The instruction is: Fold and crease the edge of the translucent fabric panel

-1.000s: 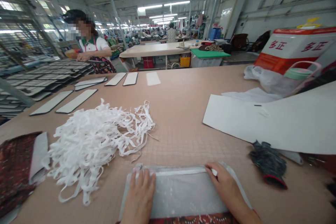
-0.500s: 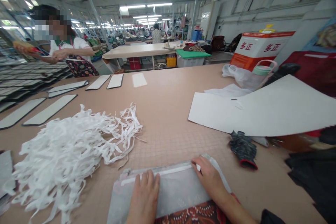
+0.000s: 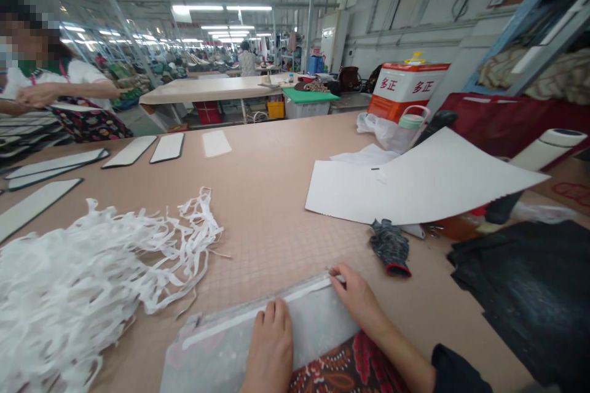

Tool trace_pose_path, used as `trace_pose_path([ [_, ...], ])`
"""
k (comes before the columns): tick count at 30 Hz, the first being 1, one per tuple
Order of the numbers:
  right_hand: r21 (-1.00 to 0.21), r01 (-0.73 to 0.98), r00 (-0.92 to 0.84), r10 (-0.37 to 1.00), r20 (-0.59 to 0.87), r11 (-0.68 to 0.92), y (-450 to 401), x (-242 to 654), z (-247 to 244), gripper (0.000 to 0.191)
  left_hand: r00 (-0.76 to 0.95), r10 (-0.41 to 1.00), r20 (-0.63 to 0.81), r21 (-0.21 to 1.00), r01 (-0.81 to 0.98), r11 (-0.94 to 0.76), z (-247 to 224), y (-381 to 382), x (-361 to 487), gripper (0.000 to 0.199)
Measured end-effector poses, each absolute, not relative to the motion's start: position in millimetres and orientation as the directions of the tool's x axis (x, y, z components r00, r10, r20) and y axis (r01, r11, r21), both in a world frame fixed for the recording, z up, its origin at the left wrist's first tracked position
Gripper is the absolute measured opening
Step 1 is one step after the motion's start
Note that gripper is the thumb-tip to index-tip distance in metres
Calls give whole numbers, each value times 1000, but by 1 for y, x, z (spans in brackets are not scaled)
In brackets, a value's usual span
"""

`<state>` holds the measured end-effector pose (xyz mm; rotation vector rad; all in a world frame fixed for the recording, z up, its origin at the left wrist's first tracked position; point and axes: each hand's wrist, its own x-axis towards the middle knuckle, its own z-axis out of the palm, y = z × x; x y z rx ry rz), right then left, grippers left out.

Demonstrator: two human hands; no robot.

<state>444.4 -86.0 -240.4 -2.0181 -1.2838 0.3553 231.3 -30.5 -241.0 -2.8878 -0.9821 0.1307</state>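
Observation:
A pale grey-white panel [image 3: 318, 322] lies at the near edge of the table, its lower part showing dark brown and red patterned fabric [image 3: 343, 368]. Along its far edge runs a narrow white strip [image 3: 302, 290]. My left hand [image 3: 271, 344] rests on the panel with its fingers laid flat across the strip's middle. At the strip's right end, my right hand [image 3: 357, 299] pinches the strip between thumb and fingers; whether the panel's edge is caught too, I cannot tell. A heap of loose white strips [image 3: 92, 276] spreads over the table to the left.
A dark knitted glove [image 3: 389, 245] and a large white sheet [image 3: 396, 190] lie to the right, with black material [image 3: 530, 295] nearer. White dark-edged panels [image 3: 166, 148] lie farther left. A co-worker [image 3: 74, 89] stands beyond them. A white and orange container [image 3: 408, 89] stands behind.
The view has swung to the right. My right hand has moved to the panel's corner and strip end, and the small white piece at its fingers no longer shows. The panel looks more slanted.

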Motion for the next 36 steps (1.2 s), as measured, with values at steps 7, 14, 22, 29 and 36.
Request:
trace_pose_path([
  [7, -674, 670, 502, 859, 102, -311, -90, 464, -237, 12, 809, 579, -99, -135, 566, -814, -209, -30, 247, 56],
  [14, -584, 748, 472, 871, 135, -314, -86, 460, -237, 18, 787, 608, -110, -151, 591, -792, -200, -33, 258, 51],
  [22, -253, 906, 394, 894, 214, -339, -84, 450, -232, 23, 763, 629, -149, -128, 616, -777, -203, -34, 257, 47],
  [29, -178, 981, 8, 911, 412, 72, -88, 388, -231, 29, 765, 638, -86, -84, 633, -770, -207, -38, 255, 40],
  [36, -120, 987, -49, 921, 386, 103, -121, 436, -260, 41, 715, 688, -124, -109, 679, -726, -220, -27, 182, 49],
])
